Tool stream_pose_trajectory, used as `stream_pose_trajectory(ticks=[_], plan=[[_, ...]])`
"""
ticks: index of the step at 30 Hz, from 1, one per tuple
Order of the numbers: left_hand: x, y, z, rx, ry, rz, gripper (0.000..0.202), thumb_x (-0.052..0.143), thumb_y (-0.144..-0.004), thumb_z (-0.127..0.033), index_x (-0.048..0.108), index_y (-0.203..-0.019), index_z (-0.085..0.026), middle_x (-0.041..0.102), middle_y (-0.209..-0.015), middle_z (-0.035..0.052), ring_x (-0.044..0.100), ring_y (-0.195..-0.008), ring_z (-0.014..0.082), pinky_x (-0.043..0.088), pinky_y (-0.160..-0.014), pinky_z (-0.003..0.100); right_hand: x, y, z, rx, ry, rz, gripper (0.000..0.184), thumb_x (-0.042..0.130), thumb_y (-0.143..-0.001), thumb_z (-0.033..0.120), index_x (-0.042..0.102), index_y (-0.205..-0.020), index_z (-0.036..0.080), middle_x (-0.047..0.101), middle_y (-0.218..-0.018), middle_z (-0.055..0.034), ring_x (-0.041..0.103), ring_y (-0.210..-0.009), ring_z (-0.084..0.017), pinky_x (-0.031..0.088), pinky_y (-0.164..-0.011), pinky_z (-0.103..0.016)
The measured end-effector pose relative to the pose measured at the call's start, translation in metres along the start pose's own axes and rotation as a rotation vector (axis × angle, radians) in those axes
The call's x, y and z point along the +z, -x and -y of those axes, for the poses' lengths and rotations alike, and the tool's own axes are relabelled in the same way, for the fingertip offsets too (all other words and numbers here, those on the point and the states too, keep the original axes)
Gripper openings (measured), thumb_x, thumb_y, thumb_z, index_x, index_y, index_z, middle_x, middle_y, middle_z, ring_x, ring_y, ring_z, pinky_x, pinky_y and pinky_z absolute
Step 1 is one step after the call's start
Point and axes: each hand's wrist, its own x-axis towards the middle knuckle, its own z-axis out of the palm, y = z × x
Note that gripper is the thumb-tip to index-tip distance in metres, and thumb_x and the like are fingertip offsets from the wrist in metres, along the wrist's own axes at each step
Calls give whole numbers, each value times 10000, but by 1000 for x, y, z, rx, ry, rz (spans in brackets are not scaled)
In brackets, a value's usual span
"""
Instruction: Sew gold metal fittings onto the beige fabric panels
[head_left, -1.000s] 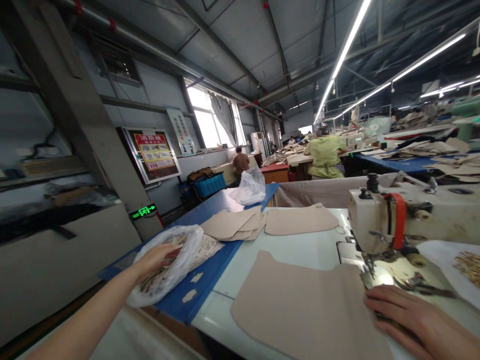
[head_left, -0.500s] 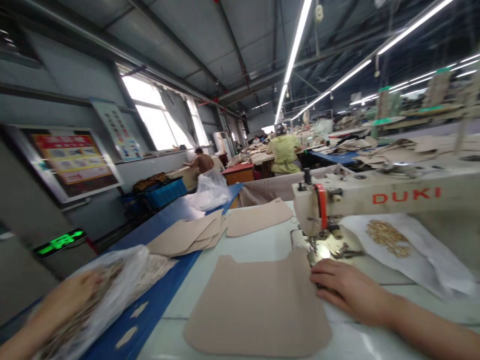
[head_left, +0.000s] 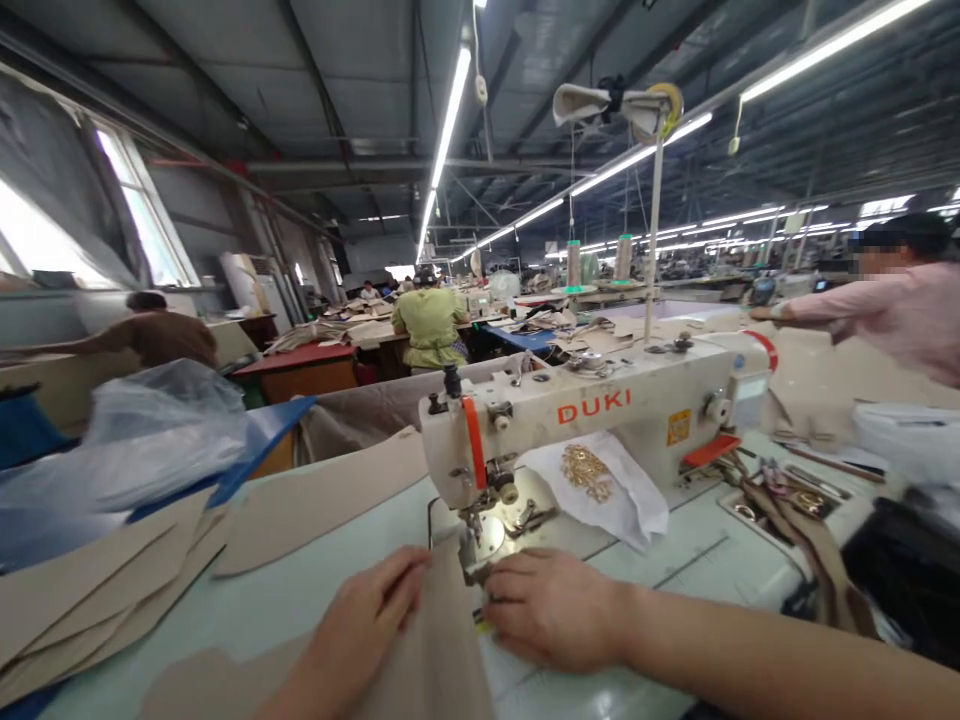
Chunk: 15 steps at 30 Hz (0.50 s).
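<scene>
The sewing machine (head_left: 540, 410), marked DUKI, stands before me with its needle area just beyond my hands. My left hand (head_left: 367, 625) has its fingers pressed together at the beige fabric piece (head_left: 442, 625), left of the presser foot; what they pinch is hidden. My right hand (head_left: 559, 608) rests on the machine bed, close to the presser foot on its right side. Its fingers curl over something small and dark that I cannot make out. Part of the fabric is covered by my left hand and forearm.
Gold-coloured metal pieces (head_left: 586, 472) lie on white paper (head_left: 637, 500) beside the machine arm. Stacked beige panels (head_left: 97, 590) and a single panel (head_left: 322, 500) lie left. A tray (head_left: 787, 545) holds tools and straps at right. Other people work nearby.
My left hand has left the plastic bag of strips and come to the fabric by the needle. The view has swung right. My right hand stays beside the presser foot.
</scene>
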Motion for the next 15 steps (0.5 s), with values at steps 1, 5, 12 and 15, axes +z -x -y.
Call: stream_pose_trajectory(ticks=[1,5,12,15], plan=[[11,-9,-3,-5,50,32,335,381,-785,-419,629,-854,-205,581,-558,-20,582,-533,171,442,-577,247,-7,9,-4,35,6,5,216,410,-923,255,600,-926,153,639,-904,-67,544,-883,-185,420,-818,-292],[32,-26,2,-83,240,21,324,407,-760,-446,584,-850,-191,527,-543,-40,518,-475,153,413,-510,245,-32,42,-44,430,1,53,233,391,-924,179,618,-970,154,644,-979,-74,564,-921,-173,418,-828,-262],[31,-25,12,-141,369,40,334,465,-715,-490,571,-820,-191,523,-512,-56,474,-441,133,387,-494,240,-32,30,-110,836,105,176,226,422,-916,154,638,-933,90,650,-957,-138,604,-879,-210,451,-767,-285],[31,-26,10,-152,383,55,332,484,-694,-501,575,-783,-195,520,-506,-58,468,-435,128,388,-497,238,-23,13,-117,876,132,270,186,495,-917,237,616,-971,108,628,-989,-96,602,-874,-189,481,-785,-326]])
